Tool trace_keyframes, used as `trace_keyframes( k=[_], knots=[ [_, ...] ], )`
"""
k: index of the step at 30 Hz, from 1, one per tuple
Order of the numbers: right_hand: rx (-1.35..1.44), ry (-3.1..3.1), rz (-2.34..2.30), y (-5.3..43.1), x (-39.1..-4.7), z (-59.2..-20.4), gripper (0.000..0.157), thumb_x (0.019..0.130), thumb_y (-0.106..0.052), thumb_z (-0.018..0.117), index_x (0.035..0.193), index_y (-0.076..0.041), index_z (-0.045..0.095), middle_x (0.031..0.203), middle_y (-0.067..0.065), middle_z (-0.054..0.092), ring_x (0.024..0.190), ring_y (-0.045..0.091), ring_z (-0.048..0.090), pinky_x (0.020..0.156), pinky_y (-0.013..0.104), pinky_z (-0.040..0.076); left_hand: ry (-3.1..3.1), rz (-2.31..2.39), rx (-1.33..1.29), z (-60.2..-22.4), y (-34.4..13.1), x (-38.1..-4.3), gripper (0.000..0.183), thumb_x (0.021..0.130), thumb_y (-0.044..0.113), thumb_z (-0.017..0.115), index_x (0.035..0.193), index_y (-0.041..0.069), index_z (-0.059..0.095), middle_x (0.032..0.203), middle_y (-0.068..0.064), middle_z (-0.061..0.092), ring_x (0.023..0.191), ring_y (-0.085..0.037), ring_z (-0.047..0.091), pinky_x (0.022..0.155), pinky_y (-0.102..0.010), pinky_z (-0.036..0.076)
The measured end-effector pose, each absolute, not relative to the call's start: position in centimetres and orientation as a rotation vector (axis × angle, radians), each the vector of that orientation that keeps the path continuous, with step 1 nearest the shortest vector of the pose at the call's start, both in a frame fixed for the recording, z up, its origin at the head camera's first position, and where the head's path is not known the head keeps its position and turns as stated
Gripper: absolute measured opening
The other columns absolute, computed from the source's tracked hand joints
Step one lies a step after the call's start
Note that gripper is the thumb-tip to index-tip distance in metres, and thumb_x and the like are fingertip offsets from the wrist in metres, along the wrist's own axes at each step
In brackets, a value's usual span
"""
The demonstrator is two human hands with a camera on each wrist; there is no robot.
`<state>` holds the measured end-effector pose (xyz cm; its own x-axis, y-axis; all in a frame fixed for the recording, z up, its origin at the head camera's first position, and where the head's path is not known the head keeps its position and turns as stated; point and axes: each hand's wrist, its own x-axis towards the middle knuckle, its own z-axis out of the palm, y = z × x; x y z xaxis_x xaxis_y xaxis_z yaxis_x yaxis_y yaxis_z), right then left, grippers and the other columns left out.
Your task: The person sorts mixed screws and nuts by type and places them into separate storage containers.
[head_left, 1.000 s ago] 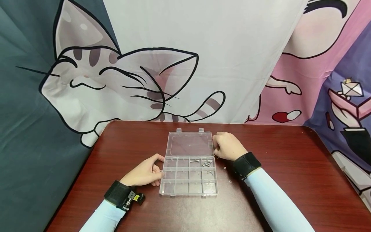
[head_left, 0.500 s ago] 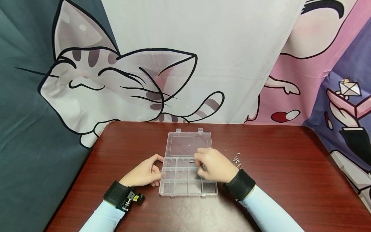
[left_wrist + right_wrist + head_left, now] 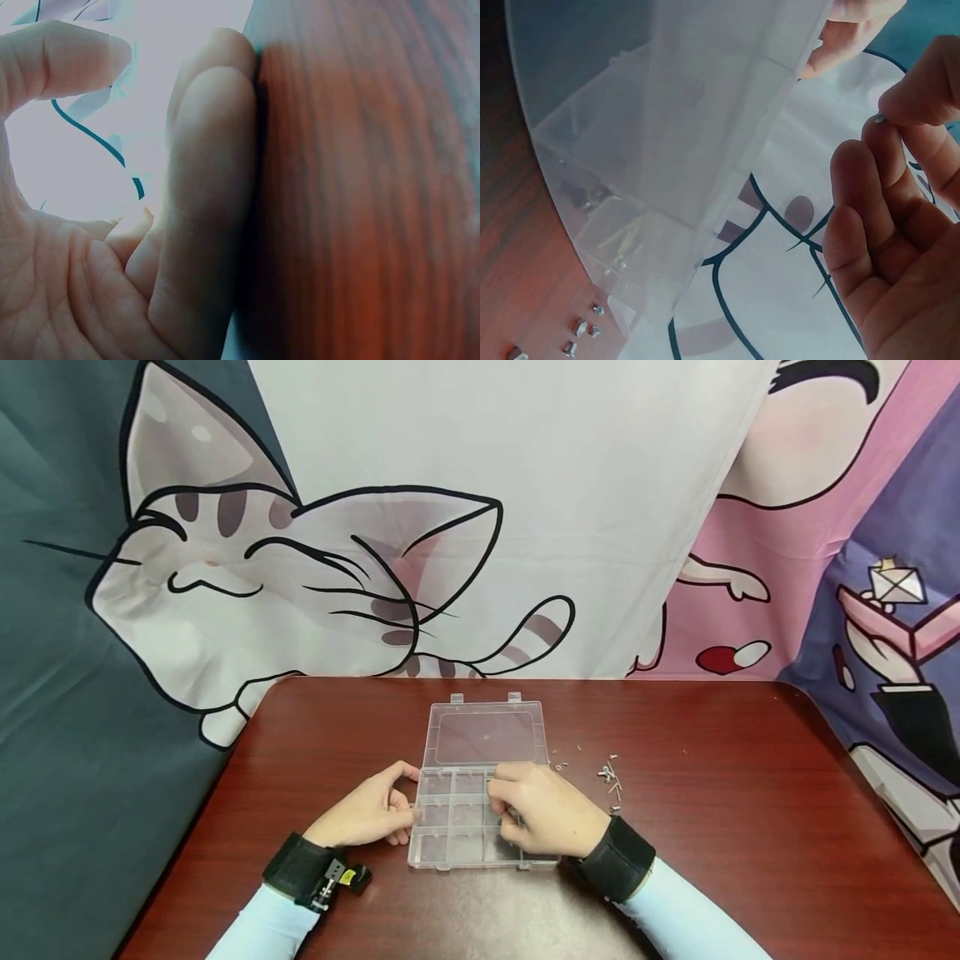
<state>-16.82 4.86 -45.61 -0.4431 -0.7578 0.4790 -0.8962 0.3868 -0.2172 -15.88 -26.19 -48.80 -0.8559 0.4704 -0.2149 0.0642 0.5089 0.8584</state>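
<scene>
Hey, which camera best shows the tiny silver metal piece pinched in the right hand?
The right wrist view: it catches the tiny silver metal piece between thumb and fingertip of the right hand, though too small to identify. In the head view that hand hides it; the left wrist view doesn't show it.

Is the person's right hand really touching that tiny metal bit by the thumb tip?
Touching: the right wrist view shows the right hand pinching the tiny metal bit at its fingertips.
</scene>
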Motion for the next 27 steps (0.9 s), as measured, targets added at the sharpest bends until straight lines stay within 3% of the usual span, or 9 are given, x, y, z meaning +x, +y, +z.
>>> trace_keyframes(
  k=[6, 14, 17, 19, 21, 22, 24, 25, 27],
  knots=[
    [1.426, -2.36, 0.685, 5.0, -16.7, -45.2, 0.023, 0.065, -0.008, 0.063, 0.074, -0.022, 0.047, 0.074, -0.011, 0.041, 0.066, 0.0, 0.037, 0.061, 0.019, 0.035, 2.327, 1.304, 0.448, -48.8, -26.2, -16.0, 0.059, 0.091, 0.028, 0.068, 0.138, 0.004, 0.041, 0.067, -0.009, 0.064, 0.06, -0.026, 0.067, 0.058, -0.038, 0.057],
    [1.429, -2.326, 0.683, 5.1, -16.7, -45.1, 0.024, 0.064, -0.007, 0.063, 0.074, -0.021, 0.046, 0.076, -0.015, 0.033, 0.066, 0.0, 0.035, 0.06, 0.018, 0.034, 2.3, 1.331, 0.438, -48.7, -26.3, -16.0, 0.061, 0.091, 0.028, 0.068, 0.14, 0.004, 0.04, 0.068, -0.011, 0.064, 0.061, -0.027, 0.067, 0.058, -0.039, 0.057],
    [1.436, -2.349, 0.651, 5.3, -16.6, -44.9, 0.021, 0.067, -0.009, 0.064, 0.076, -0.021, 0.05, 0.078, -0.013, 0.039, 0.068, 0.001, 0.038, 0.063, 0.019, 0.037, 2.308, 1.326, 0.444, -48.8, -26.3, -16.1, 0.061, 0.091, 0.029, 0.068, 0.139, 0.004, 0.04, 0.068, -0.011, 0.063, 0.061, -0.027, 0.067, 0.058, -0.039, 0.057],
    [1.467, -2.397, 0.601, 5.5, -16.4, -44.7, 0.019, 0.072, -0.018, 0.069, 0.089, -0.02, 0.061, 0.089, -0.011, 0.05, 0.079, 0.004, 0.048, 0.072, 0.022, 0.044, 2.306, 1.327, 0.447, -48.9, -26.3, -16.1, 0.062, 0.091, 0.029, 0.068, 0.14, 0.004, 0.04, 0.068, -0.011, 0.064, 0.061, -0.027, 0.067, 0.058, -0.039, 0.057],
    [1.5, -2.488, 0.55, 5.9, -16.1, -44.4, 0.043, 0.078, -0.037, 0.073, 0.116, -0.018, 0.066, 0.117, -0.002, 0.06, 0.106, 0.013, 0.057, 0.091, 0.031, 0.048, 2.301, 1.327, 0.448, -49.0, -26.3, -16.1, 0.062, 0.091, 0.029, 0.068, 0.14, 0.004, 0.039, 0.069, -0.011, 0.064, 0.061, -0.027, 0.067, 0.059, -0.039, 0.057],
    [1.511, -2.539, 0.525, 6.2, -16.0, -44.3, 0.062, 0.079, -0.048, 0.072, 0.132, -0.017, 0.062, 0.135, 0.004, 0.056, 0.122, 0.02, 0.054, 0.101, 0.037, 0.045, 2.298, 1.329, 0.448, -49.0, -26.4, -16.0, 0.062, 0.091, 0.029, 0.068, 0.141, 0.004, 0.039, 0.069, -0.011, 0.064, 0.061, -0.027, 0.067, 0.059, -0.039, 0.057],
    [1.511, -2.626, 0.5, 6.6, -15.9, -43.9, 0.092, 0.078, -0.064, 0.067, 0.153, -0.017, 0.043, 0.16, 0.011, 0.033, 0.145, 0.03, 0.033, 0.114, 0.047, 0.032, 2.295, 1.334, 0.448, -49.0, -26.4, -16.0, 0.063, 0.091, 0.028, 0.068, 0.141, 0.004, 0.038, 0.068, -0.011, 0.064, 0.06, -0.028, 0.067, 0.059, -0.039, 0.057],
    [1.492, -2.665, 0.49, 6.8, -15.9, -43.7, 0.099, 0.078, -0.07, 0.063, 0.157, -0.018, 0.035, 0.165, 0.01, 0.022, 0.15, 0.031, 0.022, 0.117, 0.05, 0.026, 2.296, 1.334, 0.446, -49.1, -26.4, -16.0, 0.062, 0.091, 0.028, 0.068, 0.141, 0.004, 0.039, 0.068, -0.011, 0.064, 0.06, -0.028, 0.067, 0.059, -0.039, 0.057],
    [1.444, -2.701, 0.507, 7.3, -16.1, -43.5, 0.101, 0.08, -0.072, 0.059, 0.16, -0.019, 0.029, 0.167, 0.007, 0.013, 0.153, 0.029, 0.012, 0.119, 0.05, 0.021, 2.297, 1.334, 0.44, -49.1, -26.3, -16.0, 0.062, 0.091, 0.027, 0.068, 0.14, 0.004, 0.039, 0.068, -0.011, 0.064, 0.06, -0.027, 0.067, 0.058, -0.039, 0.057]
  ],
)
